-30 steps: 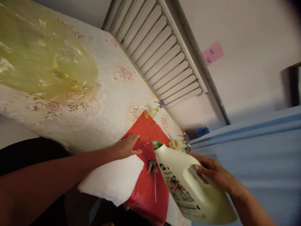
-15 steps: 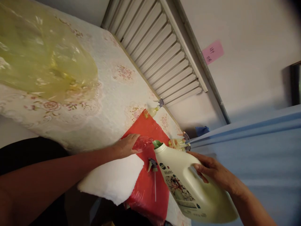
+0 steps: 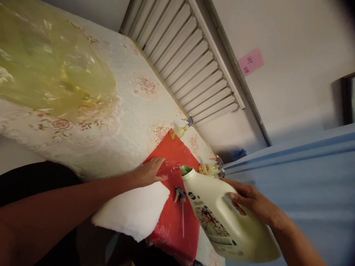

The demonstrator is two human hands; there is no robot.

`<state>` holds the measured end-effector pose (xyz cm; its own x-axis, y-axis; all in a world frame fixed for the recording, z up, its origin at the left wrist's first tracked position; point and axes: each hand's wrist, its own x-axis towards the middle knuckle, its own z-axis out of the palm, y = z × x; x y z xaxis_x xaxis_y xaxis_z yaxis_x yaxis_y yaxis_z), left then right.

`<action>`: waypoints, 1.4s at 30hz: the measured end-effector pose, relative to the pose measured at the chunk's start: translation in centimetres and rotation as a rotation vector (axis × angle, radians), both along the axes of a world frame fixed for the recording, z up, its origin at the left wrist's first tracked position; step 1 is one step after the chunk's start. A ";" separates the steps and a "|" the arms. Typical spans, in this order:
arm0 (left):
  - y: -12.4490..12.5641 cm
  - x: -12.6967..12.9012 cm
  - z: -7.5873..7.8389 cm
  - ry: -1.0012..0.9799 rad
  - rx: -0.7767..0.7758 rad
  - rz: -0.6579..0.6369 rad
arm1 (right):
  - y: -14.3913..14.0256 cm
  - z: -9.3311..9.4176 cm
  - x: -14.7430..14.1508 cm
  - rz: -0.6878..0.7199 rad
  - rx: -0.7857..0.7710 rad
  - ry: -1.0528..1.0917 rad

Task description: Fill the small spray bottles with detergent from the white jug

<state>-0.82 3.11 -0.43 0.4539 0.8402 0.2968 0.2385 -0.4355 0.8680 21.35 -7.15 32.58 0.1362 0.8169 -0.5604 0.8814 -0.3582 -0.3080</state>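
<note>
My left hand [image 3: 149,171] is wrapped round the body of a clear plastic bottle [image 3: 168,169], whose open neck points right. My right hand [image 3: 248,199] grips the handle of a large pale green detergent jug [image 3: 230,221] with a picture label. The jug is tilted, its green spout [image 3: 185,169] right at the bottle's neck; whether they touch I cannot tell. Any liquid passing between them is too small to make out. A grey spray trigger [image 3: 180,194] with its thin tube lies just below, on a red plastic-covered surface [image 3: 177,225].
Spray bottles stand beyond the red surface: one near the rack [image 3: 180,132], others behind the jug [image 3: 210,170]. A white cloth [image 3: 135,210] lies below my left wrist. A yellow plastic bag [image 3: 55,70] covers the far left of the flowered tablecloth [image 3: 130,118]. Blue curtain hangs at right.
</note>
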 end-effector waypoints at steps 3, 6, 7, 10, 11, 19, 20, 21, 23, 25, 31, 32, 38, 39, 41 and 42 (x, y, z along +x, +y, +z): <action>0.0 0.1 0.0 0.002 0.010 0.004 | 0.0 0.1 -0.1 0.004 -0.007 -0.018; 0.1 0.2 -0.1 -0.009 0.011 0.005 | 0.0 0.1 -0.2 0.005 -0.011 -0.038; 0.1 0.2 -0.2 -0.016 0.013 0.006 | 0.0 0.1 -0.2 0.006 -0.014 -0.042; 0.1 0.1 -0.2 -0.037 0.015 0.006 | 0.0 0.2 -0.1 0.010 -0.020 -0.049; 0.1 0.1 -0.2 -0.039 0.012 0.004 | 0.0 0.2 -0.1 0.011 -0.020 -0.046; 0.1 0.1 -0.1 -0.046 0.025 0.009 | 0.0 0.1 -0.1 0.019 -0.013 -0.020; 0.1 0.1 -0.2 -0.053 0.026 0.009 | 0.0 0.1 -0.1 0.015 -0.013 -0.019; 0.1 0.1 -0.2 -0.056 0.026 0.009 | 0.0 0.1 -0.1 0.010 -0.014 -0.019; 0.1 0.1 -0.3 -0.049 0.025 0.008 | 0.0 0.1 -0.1 0.004 -0.014 -0.020; 0.1 0.2 -0.3 -0.035 0.025 0.011 | 0.0 0.1 0.0 0.009 -0.015 -0.019; 0.0 0.2 -0.2 -0.029 0.020 0.020 | 0.0 0.1 0.3 0.027 -0.013 0.001; 0.0 0.2 -0.2 -0.033 0.019 0.019 | 0.0 0.1 0.2 0.024 -0.009 0.000; 0.0 0.1 -0.2 -0.042 0.004 0.014 | 0.1 0.2 -0.4 -0.013 -0.003 -0.029; 0.0 0.1 -0.2 -0.043 0.003 0.014 | 0.1 0.2 -0.4 -0.015 -0.006 -0.029; 0.0 0.1 -0.2 -0.047 0.010 0.012 | 0.1 0.2 -0.4 -0.013 -0.010 -0.025; 0.0 0.1 -0.1 -0.048 0.014 0.012 | 0.1 0.2 -0.4 -0.011 -0.014 -0.022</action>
